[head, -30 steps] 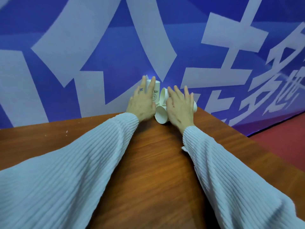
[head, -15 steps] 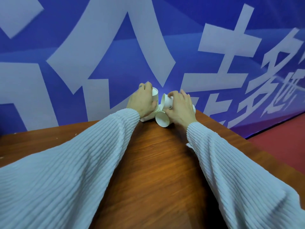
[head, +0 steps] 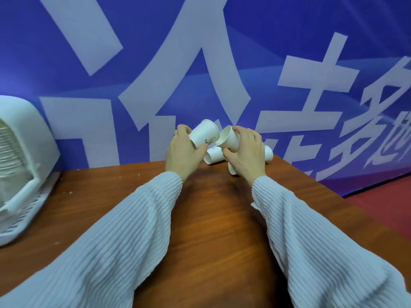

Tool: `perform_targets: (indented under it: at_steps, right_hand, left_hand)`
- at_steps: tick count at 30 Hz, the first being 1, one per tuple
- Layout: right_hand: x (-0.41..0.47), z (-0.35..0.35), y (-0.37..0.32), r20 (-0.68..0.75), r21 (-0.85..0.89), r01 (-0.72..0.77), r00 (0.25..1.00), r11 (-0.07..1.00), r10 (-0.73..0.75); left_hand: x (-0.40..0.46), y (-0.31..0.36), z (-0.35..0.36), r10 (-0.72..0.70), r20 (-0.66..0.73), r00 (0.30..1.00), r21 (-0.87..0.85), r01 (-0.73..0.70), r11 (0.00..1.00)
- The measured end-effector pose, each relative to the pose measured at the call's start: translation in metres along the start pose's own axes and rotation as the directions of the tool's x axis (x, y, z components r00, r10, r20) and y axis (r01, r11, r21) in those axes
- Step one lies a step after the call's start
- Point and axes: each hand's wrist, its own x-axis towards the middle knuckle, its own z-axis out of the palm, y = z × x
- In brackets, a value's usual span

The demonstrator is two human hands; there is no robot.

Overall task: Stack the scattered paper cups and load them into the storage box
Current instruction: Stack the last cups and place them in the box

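Holding one white paper cup in the left hand and a second white paper cup in the right hand, the person lifts both above the far edge of the brown wooden tabletop. Fingers curl round each cup. More loose white cups lie below them. Nesting should go well if one base is aligned with the other's open mouth. The white slotted plastic storage box sits at the left edge.
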Motion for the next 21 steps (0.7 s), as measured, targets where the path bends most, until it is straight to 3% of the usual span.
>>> perform_targets:
  at_steps: [5, 12, 21]
  right_hand:
    - [-0.041, -0.015, -0.071, 0.031, 0.190, 0.006, 0.999, 0.982, -0.013]
    - [-0.075, -0.023, -0.172, 0.115, 0.400, 0.038, 0.989, 0.916, -0.091]
    - [-0.104, -0.027, -0.302, 0.267, 0.569, -0.007, 0.948, 0.823, -0.176]
  left_hand:
    - [-0.052, -0.006, -0.066, -0.115, -0.058, 0.992, -0.020, 0.114, 0.993]
    - [-0.098, -0.014, -0.179, -0.186, -0.115, 0.976, 0.101, 0.198, 0.975]
    - [-0.142, -0.020, -0.318, -0.025, -0.286, 0.958, 0.188, 0.081, 0.979]
